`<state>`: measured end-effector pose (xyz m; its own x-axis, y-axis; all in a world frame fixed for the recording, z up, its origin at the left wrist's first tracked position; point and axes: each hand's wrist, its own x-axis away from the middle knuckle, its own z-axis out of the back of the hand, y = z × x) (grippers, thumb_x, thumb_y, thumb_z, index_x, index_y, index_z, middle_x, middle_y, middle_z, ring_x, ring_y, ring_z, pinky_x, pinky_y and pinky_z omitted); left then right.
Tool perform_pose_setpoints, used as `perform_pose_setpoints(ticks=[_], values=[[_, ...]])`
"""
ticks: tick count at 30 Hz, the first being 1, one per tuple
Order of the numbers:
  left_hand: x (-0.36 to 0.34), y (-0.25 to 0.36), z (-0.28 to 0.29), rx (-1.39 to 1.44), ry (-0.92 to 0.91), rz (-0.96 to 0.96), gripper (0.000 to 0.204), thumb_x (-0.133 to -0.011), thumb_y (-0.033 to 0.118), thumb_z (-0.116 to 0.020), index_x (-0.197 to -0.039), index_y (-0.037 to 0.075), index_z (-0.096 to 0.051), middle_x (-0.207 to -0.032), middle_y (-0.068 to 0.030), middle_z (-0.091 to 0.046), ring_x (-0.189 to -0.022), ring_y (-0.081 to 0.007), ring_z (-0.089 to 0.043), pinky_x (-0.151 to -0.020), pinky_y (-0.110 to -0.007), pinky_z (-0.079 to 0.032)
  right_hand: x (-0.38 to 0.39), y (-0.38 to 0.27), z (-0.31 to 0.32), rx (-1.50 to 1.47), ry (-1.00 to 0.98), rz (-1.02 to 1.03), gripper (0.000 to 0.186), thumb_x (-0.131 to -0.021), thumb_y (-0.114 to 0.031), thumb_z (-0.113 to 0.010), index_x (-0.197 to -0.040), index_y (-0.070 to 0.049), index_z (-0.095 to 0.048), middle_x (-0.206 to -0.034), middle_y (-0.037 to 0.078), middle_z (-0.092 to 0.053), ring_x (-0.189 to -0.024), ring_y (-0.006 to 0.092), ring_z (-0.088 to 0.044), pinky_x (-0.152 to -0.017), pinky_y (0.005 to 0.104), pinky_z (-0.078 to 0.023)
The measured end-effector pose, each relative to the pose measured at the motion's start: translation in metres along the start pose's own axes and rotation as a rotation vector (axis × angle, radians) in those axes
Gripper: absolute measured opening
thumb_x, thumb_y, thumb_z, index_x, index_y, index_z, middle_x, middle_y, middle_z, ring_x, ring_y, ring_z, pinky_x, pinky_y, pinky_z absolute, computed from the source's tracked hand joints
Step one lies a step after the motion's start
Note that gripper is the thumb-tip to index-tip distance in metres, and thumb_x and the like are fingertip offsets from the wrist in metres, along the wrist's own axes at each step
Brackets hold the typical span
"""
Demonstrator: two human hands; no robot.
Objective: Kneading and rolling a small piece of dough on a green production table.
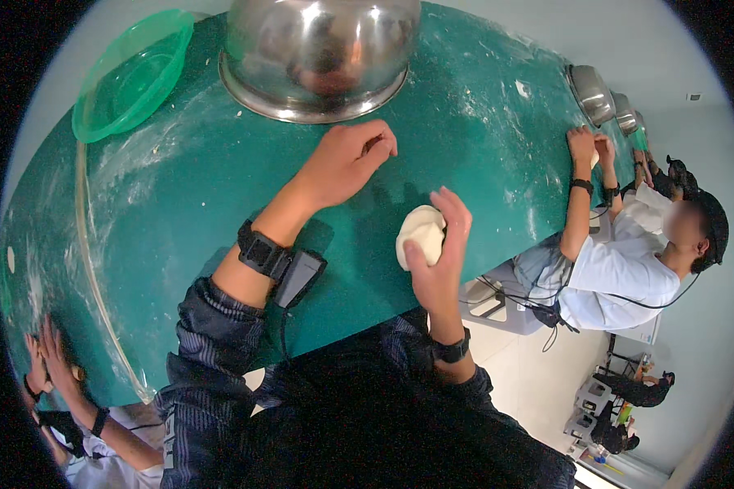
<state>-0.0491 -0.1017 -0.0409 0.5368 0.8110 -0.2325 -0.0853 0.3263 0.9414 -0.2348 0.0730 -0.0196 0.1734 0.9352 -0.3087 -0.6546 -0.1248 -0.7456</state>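
A pale, rounded lump of dough is in my right hand, with the thumb across its face and the fingers round its far side. It is close above the green table, near the front edge. Farther forward and to the left, my left hand has its fingers curled in, and I see nothing between them. Just beyond that hand, a large shiny metal bowl sits upside down on the table. A dark wristband with a small grey box is on my left forearm.
The green table is dusted with flour. A green plastic basin lies at the far left, beside a clear strip. Another person's hands are at the lower left. On the right, a co-worker handles dough near metal bowls.
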Motion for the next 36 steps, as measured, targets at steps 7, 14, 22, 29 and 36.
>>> perform_pose_setpoints(ticks=[7, 14, 22, 29, 36], values=[[0.001, 0.0, -0.001, 0.016, 0.014, 0.016, 0.025, -0.112, 0.024, -0.06, -0.104, 0.002, -0.069, -0.086, -0.0043, -0.067, -0.076, -0.0137, -0.061, -0.069, -0.033, -0.049, 0.048, -0.035, 0.003, 0.12, -0.2, 0.188, 0.072, -0.077, -0.01, -0.08, -0.146, -0.011, -0.062, -0.165, 0.023, -0.05, -0.155, 0.0472, -0.044, -0.127, 0.0585, -0.037], [-0.001, 0.002, -0.002, 0.011, 0.013, 0.008, 0.024, -0.112, 0.023, -0.06, -0.104, 0.002, -0.069, -0.084, -0.0052, -0.066, -0.075, -0.0128, -0.06, -0.068, -0.033, -0.048, 0.017, -0.051, -0.033, 0.393, -0.244, 0.395, 0.045, -0.07, -0.024, -0.091, -0.11, -0.015, -0.071, -0.133, 0.007, -0.068, -0.13, 0.0358, -0.061, -0.104, 0.0533, -0.047], [0.001, 0.001, 0.001, 0.009, 0.007, 0.032, 0.023, -0.112, 0.021, -0.06, -0.103, 0.002, -0.069, -0.085, -0.0041, -0.066, -0.076, -0.0119, -0.06, -0.068, -0.032, -0.048, -0.042, -0.026, -0.03, 0.068, -0.339, 0.166, 0.02, -0.086, -0.023, -0.088, -0.089, -0.008, -0.076, -0.097, 0.005, -0.078, -0.094, 0.0297, -0.072, -0.093, 0.0453, -0.052], [0.002, 0.0, 0.001, 0.018, 0.011, 0.014, 0.023, -0.112, 0.02, -0.06, -0.103, 0.002, -0.069, -0.085, -0.0032, -0.065, -0.075, -0.0115, -0.06, -0.068, -0.031, -0.048, -0.016, 0.011, 0.013, -0.062, -0.138, 0.064, 0.069, -0.093, -0.016, -0.078, -0.158, -0.005, -0.058, -0.152, 0.02, -0.065, -0.139, 0.0404, -0.062, -0.127, 0.0515, -0.04], [0.0, 0.005, 0.001, 0.021, 0.005, 0.025, 0.023, -0.113, 0.022, -0.059, -0.104, 0.003, -0.069, -0.082, -0.0025, -0.063, -0.076, -0.0114, -0.059, -0.069, -0.031, -0.048, 0.051, -0.023, 0.012, 0.082, -0.278, 0.182, 0.086, -0.086, -0.015, -0.08, -0.165, -0.003, -0.046, -0.173, 0.023, -0.044, -0.159, 0.0489, -0.041, -0.132, 0.0598, -0.032]])
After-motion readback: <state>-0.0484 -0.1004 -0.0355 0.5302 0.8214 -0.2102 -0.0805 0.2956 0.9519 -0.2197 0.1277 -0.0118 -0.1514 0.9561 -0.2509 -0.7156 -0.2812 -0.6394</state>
